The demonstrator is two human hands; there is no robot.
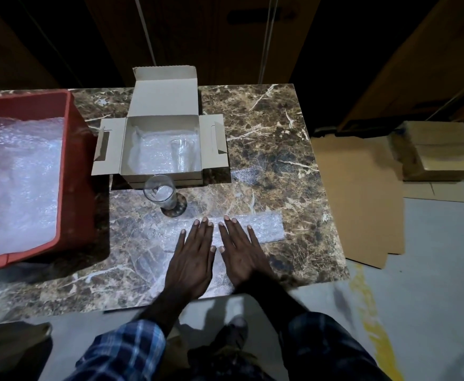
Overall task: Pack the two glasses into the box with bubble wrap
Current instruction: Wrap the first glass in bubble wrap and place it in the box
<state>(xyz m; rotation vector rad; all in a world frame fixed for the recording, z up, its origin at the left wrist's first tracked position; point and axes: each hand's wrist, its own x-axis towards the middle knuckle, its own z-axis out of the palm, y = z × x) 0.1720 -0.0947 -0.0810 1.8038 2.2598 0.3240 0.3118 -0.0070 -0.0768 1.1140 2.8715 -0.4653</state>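
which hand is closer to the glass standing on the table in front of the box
Left. The left hand lies flat on the bubble wrap sheet, just below and slightly right of the glass. The right hand lies beside it, farther right.

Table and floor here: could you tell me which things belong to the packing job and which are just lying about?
Job: open box, glass inside it, glass on table, bubble wrap sheet under both hands, red bin of wrap.
Lying about: flattened cardboard, stacked boxes on floor.

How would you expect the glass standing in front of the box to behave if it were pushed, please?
The glass looks tall and narrower at its base, so it probably tips rather than slides. Clear and thin-walled, it is likely fragile. On the marble table, a fall might crack it.
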